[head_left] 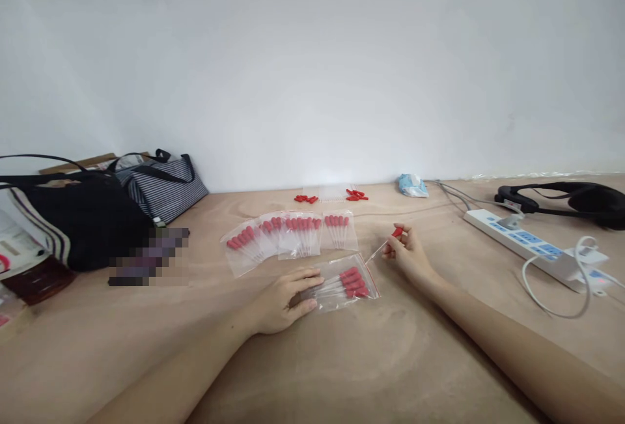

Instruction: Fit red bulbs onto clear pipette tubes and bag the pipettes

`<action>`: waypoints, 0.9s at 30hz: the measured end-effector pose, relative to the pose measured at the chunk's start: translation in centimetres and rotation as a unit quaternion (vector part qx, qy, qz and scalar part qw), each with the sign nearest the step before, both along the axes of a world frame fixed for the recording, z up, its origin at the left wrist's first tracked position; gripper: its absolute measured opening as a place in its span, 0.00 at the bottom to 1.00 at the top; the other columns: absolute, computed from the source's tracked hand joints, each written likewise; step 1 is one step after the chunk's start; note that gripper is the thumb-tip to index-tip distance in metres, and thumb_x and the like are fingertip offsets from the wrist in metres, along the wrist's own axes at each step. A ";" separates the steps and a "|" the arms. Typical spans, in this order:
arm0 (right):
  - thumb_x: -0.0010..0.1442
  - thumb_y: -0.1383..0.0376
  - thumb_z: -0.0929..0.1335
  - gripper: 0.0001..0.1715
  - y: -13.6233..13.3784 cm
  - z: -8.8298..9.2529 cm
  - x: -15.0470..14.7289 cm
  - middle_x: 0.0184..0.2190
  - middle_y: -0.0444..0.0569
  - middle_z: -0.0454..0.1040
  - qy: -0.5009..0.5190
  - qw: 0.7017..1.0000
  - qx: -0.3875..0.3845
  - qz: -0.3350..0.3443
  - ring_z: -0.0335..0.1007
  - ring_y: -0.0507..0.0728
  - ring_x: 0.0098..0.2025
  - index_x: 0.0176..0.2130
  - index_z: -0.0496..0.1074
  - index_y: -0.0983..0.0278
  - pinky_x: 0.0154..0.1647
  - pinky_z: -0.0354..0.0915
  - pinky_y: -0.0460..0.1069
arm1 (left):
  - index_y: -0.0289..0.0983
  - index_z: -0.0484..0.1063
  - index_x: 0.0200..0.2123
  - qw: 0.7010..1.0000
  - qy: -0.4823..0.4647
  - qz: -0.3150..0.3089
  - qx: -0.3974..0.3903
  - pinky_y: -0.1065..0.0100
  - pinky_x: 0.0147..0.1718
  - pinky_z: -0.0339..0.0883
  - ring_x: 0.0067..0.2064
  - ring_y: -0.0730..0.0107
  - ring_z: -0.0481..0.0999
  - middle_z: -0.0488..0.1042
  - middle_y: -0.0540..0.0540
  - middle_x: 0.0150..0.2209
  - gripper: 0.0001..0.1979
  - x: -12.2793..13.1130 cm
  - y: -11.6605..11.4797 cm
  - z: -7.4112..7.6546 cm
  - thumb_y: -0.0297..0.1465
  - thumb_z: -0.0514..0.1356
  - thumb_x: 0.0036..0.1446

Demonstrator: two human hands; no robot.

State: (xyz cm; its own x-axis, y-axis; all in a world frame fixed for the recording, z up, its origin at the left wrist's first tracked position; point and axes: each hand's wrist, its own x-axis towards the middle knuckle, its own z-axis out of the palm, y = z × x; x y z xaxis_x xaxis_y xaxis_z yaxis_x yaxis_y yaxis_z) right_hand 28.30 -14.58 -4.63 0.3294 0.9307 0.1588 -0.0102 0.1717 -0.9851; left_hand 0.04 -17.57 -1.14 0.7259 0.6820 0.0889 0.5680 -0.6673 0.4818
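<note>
My left hand (288, 300) grips the left end of a clear zip bag (325, 303), thumb and fingers closed on it. Inside the bag lie several droppers (354, 281) with red rubber bulbs pointing right. Between the fingers of my right hand (405, 251) is a single dropper (375, 253) by its red bulb, its thin clear tube slanting down-left beside the bag's red-lined opening. Behind the hands, filled bags (300, 241) of droppers overlap in a row, with another filled bag (340, 232) at their right end.
Loose red bulbs (306, 199) and clear tubes (332, 195) lie near the wall. A white power strip (517, 241) with cables and a black headset (581, 202) are on the right, a blue-white packet (413, 185) at the back. Bags (92, 215) stand on the left.
</note>
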 end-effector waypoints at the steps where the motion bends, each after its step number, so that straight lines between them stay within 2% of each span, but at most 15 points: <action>1: 0.46 0.57 0.65 0.26 0.0 0.1 -0.2 0.25 0.38 0.60 0.010 1.000 0.000 -0.006 0.64 0.49 0.22 0.44 0.52 0.59 0.23 0.67 0.48 | 0.44 0.61 0.52 1.000 0.000 0.000 0.000 0.57 0.53 0.54 0.56 0.61 0.58 0.59 0.47 0.56 0.19 0.0 0.0 0.0 0.37 0.52 0.56; 5: 0.45 0.57 0.65 0.24 -0.4 0.3 -1.1 0.26 0.39 0.61 0.050 0.999 -0.009 -0.011 0.66 0.50 0.23 0.40 0.52 0.58 0.26 0.69 0.49 | 0.45 0.61 0.53 1.000 -0.007 -0.003 0.006 0.57 0.53 0.54 0.56 0.61 0.58 0.60 0.48 0.56 0.20 0.0 0.1 -0.2 0.37 0.52 0.57; 9: 0.48 0.54 0.64 0.19 -1.4 0.4 -2.4 0.26 0.40 0.65 0.085 0.994 -0.027 0.060 0.67 0.50 0.24 0.37 0.54 0.59 0.28 0.68 0.49 | 0.45 0.56 0.55 1.000 -0.008 0.005 0.013 0.58 0.53 0.54 0.56 0.62 0.59 0.60 0.48 0.56 0.23 -0.1 0.0 -0.3 0.37 0.52 0.56; 13: 0.48 0.52 0.64 0.21 -2.3 0.5 -3.4 0.25 0.38 0.68 0.077 0.988 -0.042 0.125 0.63 0.47 0.16 0.36 0.52 0.59 0.16 0.61 0.44 | 0.45 0.51 0.57 1.000 0.010 0.022 0.001 0.57 0.53 0.54 0.56 0.60 0.58 0.58 0.48 0.57 0.25 0.0 -0.3 0.1 0.38 0.52 0.56; 15: 0.49 0.52 0.64 0.20 -2.5 0.6 -3.6 0.20 0.35 0.66 0.047 0.987 -0.060 0.144 0.58 0.47 0.12 0.35 0.52 0.60 0.12 0.56 0.43 | 0.45 0.51 0.57 1.000 0.016 0.024 -0.004 0.57 0.53 0.54 0.57 0.60 0.58 0.58 0.48 0.57 0.25 0.1 -0.4 0.2 0.38 0.51 0.56; 18: 0.48 0.53 0.65 0.18 -2.5 0.9 -3.6 0.12 0.33 0.61 -0.003 0.982 -0.088 0.169 0.54 0.47 0.09 0.32 0.55 0.61 0.09 0.51 0.42 | 0.45 0.50 0.57 1.000 0.016 0.022 -0.006 0.57 0.53 0.53 0.57 0.60 0.57 0.57 0.48 0.57 0.26 0.1 -0.4 0.3 0.38 0.52 0.56; 20: 0.46 0.54 0.67 0.18 -2.4 1.0 -3.6 0.12 0.34 0.62 -0.029 0.978 -0.106 0.176 0.53 0.46 0.09 0.31 0.59 0.62 0.08 0.50 0.42 | 0.44 0.50 0.57 1.000 0.016 0.023 -0.007 0.57 0.53 0.53 0.57 0.59 0.57 0.57 0.48 0.57 0.26 0.1 -0.3 0.2 0.38 0.52 0.56; 23: 0.41 0.56 0.70 0.18 -2.1 0.8 -3.8 0.16 0.39 0.68 -0.045 0.972 -0.126 0.191 0.58 0.47 0.12 0.28 0.64 0.65 0.11 0.55 0.42 | 0.44 0.50 0.58 1.000 0.014 0.023 -0.003 0.57 0.53 0.53 0.57 0.59 0.58 0.57 0.48 0.58 0.26 0.0 -0.3 0.0 0.37 0.52 0.56; 27: 0.45 0.54 0.68 0.18 -1.6 0.2 -3.9 0.22 0.46 0.73 -0.055 0.962 -0.097 0.250 0.70 0.53 0.23 0.27 0.70 0.68 0.24 0.65 0.46 | 0.44 0.50 0.57 1.000 0.012 0.013 0.005 0.58 0.52 0.55 0.55 0.61 0.60 0.59 0.47 0.56 0.25 0.0 -0.2 0.0 0.36 0.51 0.56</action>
State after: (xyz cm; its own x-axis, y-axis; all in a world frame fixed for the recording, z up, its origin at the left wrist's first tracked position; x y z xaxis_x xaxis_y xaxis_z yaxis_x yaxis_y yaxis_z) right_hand 24.42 -16.19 -4.46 -0.1752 0.9842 -0.0254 0.0617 -0.0147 -0.9980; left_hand 0.07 -17.79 -1.14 0.7098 0.7000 0.0791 0.5967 -0.6571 0.4606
